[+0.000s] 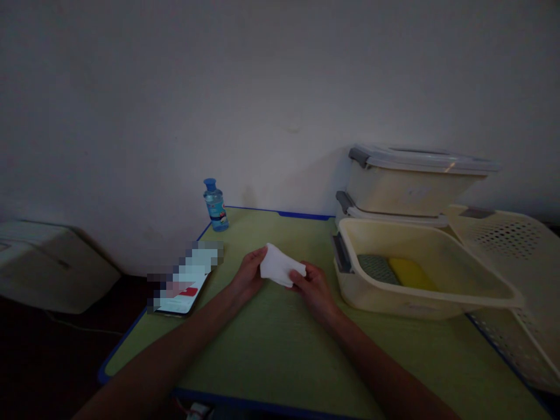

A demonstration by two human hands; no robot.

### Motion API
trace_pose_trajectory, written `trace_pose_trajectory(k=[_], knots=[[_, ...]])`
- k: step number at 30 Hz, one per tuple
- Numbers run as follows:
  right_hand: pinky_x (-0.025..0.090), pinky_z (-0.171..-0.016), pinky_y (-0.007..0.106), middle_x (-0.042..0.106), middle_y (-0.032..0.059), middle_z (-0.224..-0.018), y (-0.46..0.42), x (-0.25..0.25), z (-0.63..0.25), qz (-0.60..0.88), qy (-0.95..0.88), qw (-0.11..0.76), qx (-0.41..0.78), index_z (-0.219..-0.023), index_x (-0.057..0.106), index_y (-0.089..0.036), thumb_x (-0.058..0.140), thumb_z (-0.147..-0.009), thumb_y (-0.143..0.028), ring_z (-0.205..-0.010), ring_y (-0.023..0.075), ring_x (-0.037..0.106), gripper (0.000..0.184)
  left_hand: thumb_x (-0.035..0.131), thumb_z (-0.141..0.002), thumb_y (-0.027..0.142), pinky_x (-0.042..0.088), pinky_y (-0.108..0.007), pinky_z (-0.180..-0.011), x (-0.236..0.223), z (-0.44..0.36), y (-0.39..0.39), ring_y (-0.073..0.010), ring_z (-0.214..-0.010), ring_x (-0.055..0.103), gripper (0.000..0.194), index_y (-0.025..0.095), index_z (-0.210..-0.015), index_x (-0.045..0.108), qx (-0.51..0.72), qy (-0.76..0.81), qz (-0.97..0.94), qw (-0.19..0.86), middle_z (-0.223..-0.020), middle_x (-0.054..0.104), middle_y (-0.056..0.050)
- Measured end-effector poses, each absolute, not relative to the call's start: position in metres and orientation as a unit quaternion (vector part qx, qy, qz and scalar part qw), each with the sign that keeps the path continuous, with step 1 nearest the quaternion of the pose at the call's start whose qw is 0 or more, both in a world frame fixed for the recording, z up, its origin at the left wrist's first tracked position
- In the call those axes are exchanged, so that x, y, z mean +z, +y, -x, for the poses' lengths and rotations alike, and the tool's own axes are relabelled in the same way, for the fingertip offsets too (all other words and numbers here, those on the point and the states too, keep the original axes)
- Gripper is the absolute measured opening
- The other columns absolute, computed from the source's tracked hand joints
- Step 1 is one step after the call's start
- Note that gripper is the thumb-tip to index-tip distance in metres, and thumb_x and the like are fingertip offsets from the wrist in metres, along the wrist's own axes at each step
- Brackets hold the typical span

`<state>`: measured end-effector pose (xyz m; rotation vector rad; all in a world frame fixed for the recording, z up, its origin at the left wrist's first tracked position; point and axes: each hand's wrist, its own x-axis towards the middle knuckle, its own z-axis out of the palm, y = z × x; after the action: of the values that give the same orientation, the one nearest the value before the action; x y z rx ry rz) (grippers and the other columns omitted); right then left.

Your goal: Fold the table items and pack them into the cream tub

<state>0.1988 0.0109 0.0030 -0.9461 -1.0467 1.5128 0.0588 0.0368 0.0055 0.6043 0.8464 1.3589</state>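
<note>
A small white folded cloth (280,265) is stretched between my two hands above the middle of the table (271,344). My left hand (251,271) pinches its left edge. On the opposite side, my right hand (310,286) grips the right edge, its thumb lying on top of the cloth. The fingers beneath are partly hidden. Whether the cloth is one layer or several, I cannot tell.
To the right stands an open cream bin (420,306) holding a grey-green textured piece (378,269) and a yellow one (411,274). Behind are stacked lidded boxes (406,189); a perforated basket (516,251) is far right. A tablet (188,286) and blue bottle (216,207) are left.
</note>
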Motion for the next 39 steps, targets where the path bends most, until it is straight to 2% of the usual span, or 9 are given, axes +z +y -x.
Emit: trace_pose_trajectory(k=[4,8,13,20,23,25,28,33,39], knots=[[0.047,-0.055,0.024,0.062,-0.0018,-0.064,0.011,0.002,-0.198,0.382,-0.431,0.512,0.638,-0.065,0.058,-0.018,0.076,-0.048,-0.047,-0.060,0.0122,0.057,0.038,0.078,-0.054,0.035,0.044,-0.024,-0.052,0.006,-0.061,0.036,-0.0123,-0.050,0.054,0.030,0.011,-0.063,0.062,0.588,0.351,-0.257,0.682,-0.055,0.061,-0.002],[0.049,-0.058,0.026,0.066,0.0011,-0.074,0.015,-0.001,-0.200,0.401,-0.427,0.504,0.635,-0.075,0.061,-0.018,0.075,-0.052,-0.047,-0.065,0.0151,0.061,0.040,0.079,-0.050,0.037,0.044,-0.025,-0.054,0.003,-0.057,0.039,-0.0149,-0.057,0.058,0.035,0.010,-0.066,0.064,0.595,0.365,-0.273,0.662,-0.058,0.062,-0.004],[0.050,-0.064,0.031,0.068,0.0035,-0.080,0.018,-0.001,-0.201,0.416,-0.401,0.506,0.641,-0.078,0.063,-0.018,0.074,-0.054,-0.045,-0.074,0.0191,0.063,0.038,0.079,-0.047,0.038,0.043,-0.023,-0.055,-0.001,-0.055,0.040,-0.0120,-0.055,0.055,0.038,0.009,-0.067,0.065,0.618,0.381,-0.296,0.621,-0.059,0.063,-0.003],[0.049,-0.058,0.029,0.067,0.0025,-0.074,0.019,0.000,-0.201,0.413,-0.357,0.533,0.646,-0.070,0.061,-0.020,0.072,-0.054,-0.050,-0.064,0.0165,0.061,0.036,0.076,-0.052,0.040,0.044,-0.022,-0.058,0.002,-0.057,0.040,-0.0115,-0.059,0.056,0.036,0.010,-0.068,0.063,0.641,0.373,-0.290,0.604,-0.061,0.062,-0.002],[0.049,-0.058,0.028,0.067,0.0029,-0.078,0.020,-0.001,-0.201,0.417,-0.357,0.547,0.632,-0.072,0.062,-0.020,0.072,-0.054,-0.051,-0.066,0.0159,0.061,0.037,0.077,-0.052,0.032,0.045,-0.023,-0.061,0.005,-0.059,0.038,-0.0123,-0.064,0.058,0.034,0.012,-0.075,0.062,0.631,0.366,-0.285,0.622,-0.069,0.063,-0.001],[0.049,-0.058,0.028,0.068,0.0030,-0.079,0.020,-0.002,-0.202,0.417,-0.359,0.549,0.629,-0.073,0.062,-0.020,0.071,-0.056,-0.051,-0.067,0.0159,0.061,0.036,0.079,-0.046,0.022,0.045,-0.022,-0.061,0.005,-0.059,0.038,-0.0119,-0.066,0.058,0.040,0.014,-0.081,0.061,0.622,0.365,-0.291,0.629,-0.074,0.064,0.000],[0.049,-0.061,0.029,0.067,0.0027,-0.076,0.020,-0.004,-0.203,0.419,-0.378,0.529,0.634,-0.071,0.062,-0.019,0.070,-0.058,-0.046,-0.067,0.0160,0.061,0.031,0.080,-0.042,0.017,0.045,-0.021,-0.061,0.004,-0.057,0.039,-0.0111,-0.066,0.058,0.050,0.014,-0.088,0.059,0.629,0.365,-0.300,0.617,-0.076,0.064,0.000],[0.048,-0.066,0.028,0.066,0.0019,-0.072,0.020,-0.002,-0.204,0.426,-0.434,0.482,0.631,-0.074,0.065,-0.016,0.073,-0.055,-0.034,-0.068,0.0150,0.060,0.027,0.082,-0.044,0.021,0.044,-0.021,-0.055,0.003,-0.050,0.041,-0.0105,-0.059,0.057,0.061,0.014,-0.099,0.055,0.629,0.380,-0.300,0.608,-0.073,0.065,-0.001],[0.047,-0.063,0.028,0.065,0.0019,-0.072,0.019,0.000,-0.204,0.437,-0.513,0.421,0.606,-0.077,0.066,-0.015,0.069,-0.060,-0.043,-0.068,0.0164,0.060,0.034,0.083,-0.040,0.018,0.045,-0.022,-0.055,0.004,-0.053,0.040,-0.0113,-0.057,0.057,0.061,0.012,-0.096,0.058,0.623,0.371,-0.292,0.624,-0.069,0.065,-0.001]])
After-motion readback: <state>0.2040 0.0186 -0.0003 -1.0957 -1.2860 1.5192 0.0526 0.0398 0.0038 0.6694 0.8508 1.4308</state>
